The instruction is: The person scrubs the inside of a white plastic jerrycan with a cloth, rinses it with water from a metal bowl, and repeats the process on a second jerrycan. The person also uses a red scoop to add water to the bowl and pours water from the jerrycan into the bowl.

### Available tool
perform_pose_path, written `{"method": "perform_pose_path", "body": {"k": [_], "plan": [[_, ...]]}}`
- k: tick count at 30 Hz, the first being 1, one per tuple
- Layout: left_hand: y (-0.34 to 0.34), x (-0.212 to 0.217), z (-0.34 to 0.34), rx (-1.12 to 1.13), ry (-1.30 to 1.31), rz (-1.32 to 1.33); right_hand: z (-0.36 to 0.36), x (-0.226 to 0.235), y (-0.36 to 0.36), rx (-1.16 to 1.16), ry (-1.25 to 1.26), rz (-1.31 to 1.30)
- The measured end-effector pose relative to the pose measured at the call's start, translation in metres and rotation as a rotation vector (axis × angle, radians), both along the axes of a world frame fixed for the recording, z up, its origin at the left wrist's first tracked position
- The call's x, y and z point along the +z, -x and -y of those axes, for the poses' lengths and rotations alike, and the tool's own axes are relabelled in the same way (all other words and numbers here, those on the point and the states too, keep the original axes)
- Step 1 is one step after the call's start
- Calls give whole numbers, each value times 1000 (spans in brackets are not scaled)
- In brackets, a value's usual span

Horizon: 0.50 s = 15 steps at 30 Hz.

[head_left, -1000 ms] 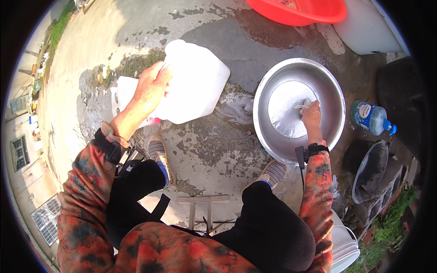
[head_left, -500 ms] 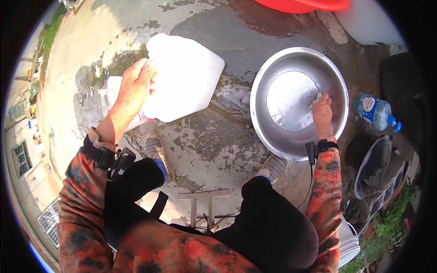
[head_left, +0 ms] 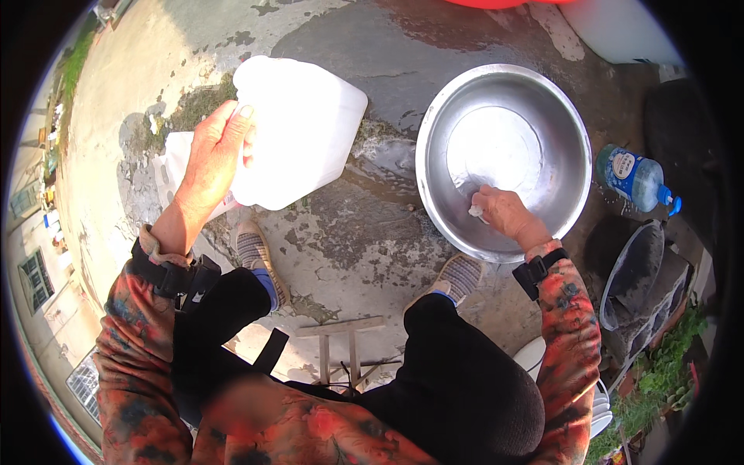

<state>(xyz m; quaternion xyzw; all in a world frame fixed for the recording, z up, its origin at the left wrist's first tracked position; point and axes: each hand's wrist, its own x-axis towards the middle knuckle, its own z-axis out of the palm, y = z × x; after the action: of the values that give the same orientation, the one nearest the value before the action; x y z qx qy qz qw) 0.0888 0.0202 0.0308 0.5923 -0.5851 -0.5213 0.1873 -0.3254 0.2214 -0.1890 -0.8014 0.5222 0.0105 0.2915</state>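
My left hand (head_left: 209, 155) is closed round the edge of a large white plastic jug (head_left: 304, 128), which it holds tilted above the wet concrete. Behind that hand, another white container (head_left: 175, 147) stands partly covered. To the right, a wide steel basin (head_left: 428, 147) rests on the ground, its bottom gleaming; I cannot tell how much water it holds. My right hand (head_left: 511, 217) reaches inside it near the close side, fingers pinching a small white wad (head_left: 477, 211) against the wall. What the wad is made of does not show clearly.
Right of the basin lies a blue pump bottle (head_left: 632, 178). Closer in are a dark bucket (head_left: 635, 271) and plants (head_left: 674, 364). A red tub (head_left: 496, 2) and a white container (head_left: 620, 31) stand at the far right. A wooden stool (head_left: 341, 327) sits between my legs.
My right hand has moved left and toward me, from the basin's right side to its near left side, with the white wad. My left hand still holds the jug.
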Motion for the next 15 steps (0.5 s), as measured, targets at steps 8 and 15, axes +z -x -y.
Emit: {"method": "perform_pose_path", "body": {"k": [8,15], "plan": [[-1,-1,3,6,-25,14,19,-19,36,-460,62,-454],[-4,1,3,9,-36,12,-17,1,6,-210,-51,-111]]}}
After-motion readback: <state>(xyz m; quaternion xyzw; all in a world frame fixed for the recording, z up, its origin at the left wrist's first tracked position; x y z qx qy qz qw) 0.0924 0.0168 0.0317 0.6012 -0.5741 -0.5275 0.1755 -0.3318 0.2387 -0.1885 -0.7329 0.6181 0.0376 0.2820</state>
